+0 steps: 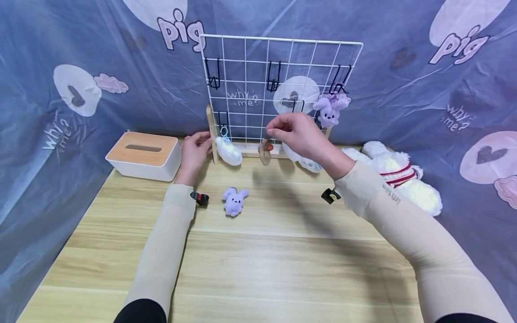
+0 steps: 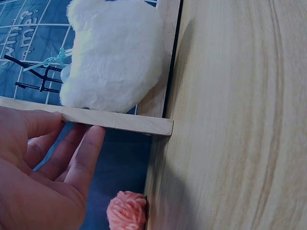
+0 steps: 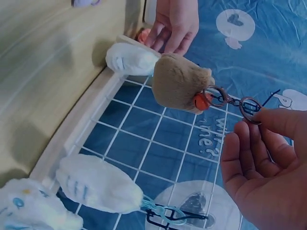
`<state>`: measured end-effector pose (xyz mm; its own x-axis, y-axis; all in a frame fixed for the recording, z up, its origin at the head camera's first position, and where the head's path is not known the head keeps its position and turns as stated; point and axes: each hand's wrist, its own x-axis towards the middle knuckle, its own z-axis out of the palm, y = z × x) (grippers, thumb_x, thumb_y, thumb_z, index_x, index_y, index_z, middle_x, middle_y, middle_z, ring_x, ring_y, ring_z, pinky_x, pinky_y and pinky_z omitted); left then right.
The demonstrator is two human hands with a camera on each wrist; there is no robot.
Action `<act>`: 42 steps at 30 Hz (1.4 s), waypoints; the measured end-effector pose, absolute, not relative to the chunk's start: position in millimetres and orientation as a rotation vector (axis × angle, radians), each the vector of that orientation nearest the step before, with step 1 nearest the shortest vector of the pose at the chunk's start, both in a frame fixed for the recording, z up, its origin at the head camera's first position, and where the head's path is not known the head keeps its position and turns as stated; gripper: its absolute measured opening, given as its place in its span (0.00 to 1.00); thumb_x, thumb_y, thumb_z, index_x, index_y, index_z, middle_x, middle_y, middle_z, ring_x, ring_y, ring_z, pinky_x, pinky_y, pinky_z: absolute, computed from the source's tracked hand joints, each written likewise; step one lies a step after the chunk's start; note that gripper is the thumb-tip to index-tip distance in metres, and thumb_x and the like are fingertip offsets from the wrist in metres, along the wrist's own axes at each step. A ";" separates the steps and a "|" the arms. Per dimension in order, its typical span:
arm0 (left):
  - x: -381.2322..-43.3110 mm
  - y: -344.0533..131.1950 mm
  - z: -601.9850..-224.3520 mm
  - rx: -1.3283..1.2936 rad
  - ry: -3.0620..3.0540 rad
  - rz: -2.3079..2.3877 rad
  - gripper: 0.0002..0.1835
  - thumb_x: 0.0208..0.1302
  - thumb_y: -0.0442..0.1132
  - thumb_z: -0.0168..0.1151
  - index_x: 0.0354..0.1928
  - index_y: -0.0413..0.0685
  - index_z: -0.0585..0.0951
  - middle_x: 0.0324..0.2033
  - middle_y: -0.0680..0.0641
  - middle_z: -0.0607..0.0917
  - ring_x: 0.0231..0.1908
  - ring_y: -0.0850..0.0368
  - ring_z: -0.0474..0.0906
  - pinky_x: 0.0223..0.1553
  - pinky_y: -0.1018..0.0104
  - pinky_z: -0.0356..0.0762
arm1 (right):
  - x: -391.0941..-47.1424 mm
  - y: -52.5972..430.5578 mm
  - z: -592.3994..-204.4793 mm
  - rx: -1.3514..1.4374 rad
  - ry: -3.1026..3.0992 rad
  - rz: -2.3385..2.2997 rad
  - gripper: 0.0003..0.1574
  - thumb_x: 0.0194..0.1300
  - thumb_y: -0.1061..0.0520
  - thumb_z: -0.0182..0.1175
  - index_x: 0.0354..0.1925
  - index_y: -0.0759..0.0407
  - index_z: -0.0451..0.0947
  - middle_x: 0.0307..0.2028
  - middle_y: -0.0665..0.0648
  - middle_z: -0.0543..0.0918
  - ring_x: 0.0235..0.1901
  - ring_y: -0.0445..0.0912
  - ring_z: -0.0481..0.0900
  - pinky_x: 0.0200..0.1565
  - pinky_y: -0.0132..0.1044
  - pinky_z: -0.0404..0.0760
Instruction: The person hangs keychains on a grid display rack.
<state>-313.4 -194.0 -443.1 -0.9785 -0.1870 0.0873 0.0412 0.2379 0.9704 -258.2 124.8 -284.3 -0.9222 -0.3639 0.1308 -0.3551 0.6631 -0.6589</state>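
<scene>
My right hand (image 1: 296, 134) is in front of the white wire grid rack (image 1: 250, 67). Thumb and fingertips pinch the metal ring (image 3: 251, 110) of a brown plush keychain (image 3: 177, 84). An orange bell (image 3: 202, 101) hangs at the keychain's clasp, and the plush dangles near the lower grid. My left hand (image 1: 194, 157) holds the wooden side leg (image 2: 120, 119) of the rack, fingers around its edge. Just inside that leg, a white plush keychain (image 1: 229, 151) hangs from a black hook. A purple bunny plush (image 1: 233, 202) lies on the table in front of the rack.
Another purple bunny (image 1: 329, 110) hangs at the rack's upper right. More white plushes (image 3: 96, 184) hang lower right. Black hooks (image 1: 273, 77) line the grid. A tissue box (image 1: 145, 154) stands left, a pink yarn ball (image 2: 126, 211) behind the leg, a large white plush (image 1: 404, 175) right.
</scene>
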 end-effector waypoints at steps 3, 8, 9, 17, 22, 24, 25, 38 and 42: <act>-314.3 -194.1 -443.4 0.138 -2.319 -1.825 0.19 0.85 0.37 0.63 0.71 0.40 0.84 0.65 0.33 0.88 0.56 0.49 0.89 0.64 0.57 0.94 | -261.8 125.1 -281.0 -0.632 2.861 -1.154 0.10 0.82 0.55 0.67 0.52 0.55 0.92 0.48 0.57 0.94 0.44 0.44 0.86 0.50 0.36 0.84; -314.1 -192.9 -442.3 0.144 -2.309 -1.834 0.19 0.84 0.36 0.64 0.71 0.39 0.84 0.64 0.32 0.88 0.54 0.53 0.89 0.64 0.56 0.94 | -266.7 124.4 -275.0 -0.655 2.883 -1.207 0.10 0.81 0.55 0.67 0.52 0.57 0.92 0.47 0.58 0.94 0.42 0.40 0.85 0.49 0.32 0.83; -313.8 -192.7 -441.9 0.148 -2.310 -1.832 0.19 0.84 0.36 0.64 0.71 0.39 0.84 0.64 0.32 0.88 0.53 0.53 0.89 0.63 0.57 0.95 | -267.6 124.1 -273.6 -0.649 2.883 -1.211 0.10 0.81 0.55 0.67 0.52 0.56 0.92 0.48 0.58 0.94 0.43 0.40 0.85 0.49 0.32 0.82; -312.9 -193.1 -441.4 0.157 -2.316 -1.820 0.19 0.84 0.36 0.65 0.71 0.39 0.84 0.64 0.32 0.88 0.53 0.54 0.89 0.60 0.63 0.95 | -273.4 119.8 -261.9 -0.618 2.875 -1.258 0.11 0.83 0.54 0.66 0.55 0.56 0.91 0.49 0.58 0.93 0.43 0.42 0.83 0.46 0.31 0.82; -313.9 -193.5 -442.5 0.160 -2.320 -1.816 0.19 0.84 0.37 0.65 0.71 0.39 0.84 0.64 0.32 0.88 0.52 0.55 0.88 0.59 0.65 0.95 | -276.3 118.0 -255.9 -0.650 2.896 -1.310 0.11 0.82 0.55 0.67 0.53 0.58 0.91 0.44 0.57 0.92 0.38 0.39 0.81 0.42 0.29 0.80; -313.9 -193.4 -442.5 0.162 -2.324 -1.813 0.20 0.84 0.37 0.65 0.71 0.39 0.84 0.65 0.33 0.88 0.52 0.55 0.89 0.59 0.66 0.95 | -277.4 117.7 -253.1 -0.652 2.898 -1.334 0.11 0.82 0.55 0.67 0.53 0.59 0.91 0.44 0.58 0.92 0.36 0.38 0.80 0.40 0.28 0.80; -313.8 -193.3 -442.3 0.163 -2.325 -1.811 0.20 0.84 0.37 0.65 0.71 0.40 0.84 0.65 0.33 0.88 0.53 0.55 0.89 0.59 0.66 0.95 | -278.0 117.6 -251.4 -0.651 2.897 -1.345 0.11 0.82 0.55 0.67 0.53 0.59 0.91 0.44 0.57 0.92 0.36 0.38 0.80 0.40 0.28 0.80; -312.2 -193.3 -441.1 0.141 -2.327 -1.804 0.19 0.84 0.37 0.64 0.70 0.39 0.84 0.64 0.32 0.88 0.53 0.55 0.89 0.58 0.67 0.95 | -282.3 121.7 -232.3 -0.587 2.958 -1.412 0.12 0.82 0.52 0.67 0.55 0.56 0.91 0.34 0.42 0.87 0.36 0.39 0.80 0.37 0.31 0.77; -311.9 -193.4 -440.8 0.143 -2.324 -1.814 0.19 0.84 0.37 0.64 0.71 0.39 0.84 0.64 0.32 0.87 0.54 0.53 0.89 0.61 0.64 0.95 | -285.7 122.3 -229.5 -0.545 2.943 -1.424 0.12 0.83 0.51 0.67 0.56 0.54 0.91 0.35 0.43 0.88 0.39 0.39 0.82 0.40 0.31 0.79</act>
